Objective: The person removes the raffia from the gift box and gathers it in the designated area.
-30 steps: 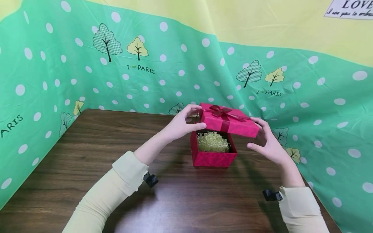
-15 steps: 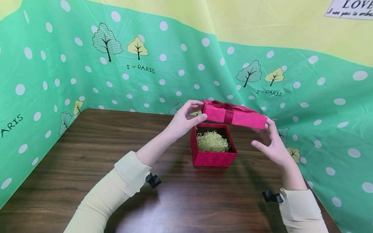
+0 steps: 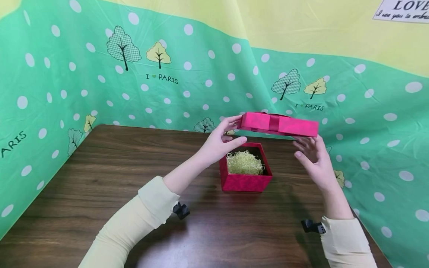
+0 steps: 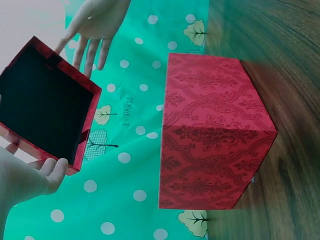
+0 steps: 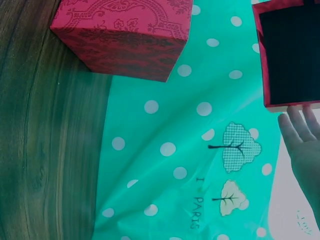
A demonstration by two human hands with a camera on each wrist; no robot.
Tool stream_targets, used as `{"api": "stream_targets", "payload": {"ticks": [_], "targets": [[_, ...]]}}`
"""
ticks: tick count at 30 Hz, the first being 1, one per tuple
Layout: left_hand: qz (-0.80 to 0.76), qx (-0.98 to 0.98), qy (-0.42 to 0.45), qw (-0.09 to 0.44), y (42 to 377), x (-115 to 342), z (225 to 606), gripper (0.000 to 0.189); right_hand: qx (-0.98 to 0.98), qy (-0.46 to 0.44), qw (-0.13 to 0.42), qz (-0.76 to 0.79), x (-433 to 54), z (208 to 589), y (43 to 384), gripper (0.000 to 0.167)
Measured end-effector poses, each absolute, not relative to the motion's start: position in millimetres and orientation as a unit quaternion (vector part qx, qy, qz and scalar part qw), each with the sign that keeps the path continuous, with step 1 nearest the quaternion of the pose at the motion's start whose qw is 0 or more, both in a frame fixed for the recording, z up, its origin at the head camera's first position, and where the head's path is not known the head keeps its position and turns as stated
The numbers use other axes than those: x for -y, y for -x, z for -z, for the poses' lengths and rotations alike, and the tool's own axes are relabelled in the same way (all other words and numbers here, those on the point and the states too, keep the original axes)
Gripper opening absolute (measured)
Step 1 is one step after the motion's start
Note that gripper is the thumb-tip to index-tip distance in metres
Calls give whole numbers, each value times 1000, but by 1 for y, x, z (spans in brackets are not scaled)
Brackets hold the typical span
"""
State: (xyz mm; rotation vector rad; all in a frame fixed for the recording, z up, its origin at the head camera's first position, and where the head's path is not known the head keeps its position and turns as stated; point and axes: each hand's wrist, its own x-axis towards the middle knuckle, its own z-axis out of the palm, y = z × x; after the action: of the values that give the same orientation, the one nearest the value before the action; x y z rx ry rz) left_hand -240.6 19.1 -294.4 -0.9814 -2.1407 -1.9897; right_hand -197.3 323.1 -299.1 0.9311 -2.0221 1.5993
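Observation:
A red gift-box lid (image 3: 279, 124) with a ribbon is raised above the open box base (image 3: 246, 183), tilted so its front side faces the head camera. Pale shredded paper (image 3: 244, 163) fills the base. My left hand (image 3: 221, 143) holds the lid's left end with bent fingers; its thumb sits lower, near the base's back rim. Against the lid's right end, the straight fingers of my right hand (image 3: 315, 160) touch from below, thumb apart. In the left wrist view the lid's dark inside (image 4: 45, 100) shows. Both wrist views see the base's patterned outside (image 4: 210, 125), its filling hidden.
The base stands on a dark wooden table (image 3: 134, 163), towards its back right. A green dotted cloth (image 3: 187, 85) with printed trees hangs behind and along both sides. Small black cameras (image 3: 181, 210) are fixed at both cuffs.
The lid has risen off the base and shifted right, tilting its top away from the head camera. Both hands have moved right with it; the base has stayed put.

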Motion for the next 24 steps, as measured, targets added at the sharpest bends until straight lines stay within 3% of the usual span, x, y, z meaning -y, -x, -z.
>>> {"api": "stream_targets", "payload": {"ticks": [8, 24], "targets": [[625, 712, 319, 25, 240, -27, 303, 66, 759, -268, 245, -540, -328, 297, 195, 62], [578, 740, 331, 95, 243, -49, 328, 61, 791, -208, 273, -507, -351, 305, 195, 54]]}}
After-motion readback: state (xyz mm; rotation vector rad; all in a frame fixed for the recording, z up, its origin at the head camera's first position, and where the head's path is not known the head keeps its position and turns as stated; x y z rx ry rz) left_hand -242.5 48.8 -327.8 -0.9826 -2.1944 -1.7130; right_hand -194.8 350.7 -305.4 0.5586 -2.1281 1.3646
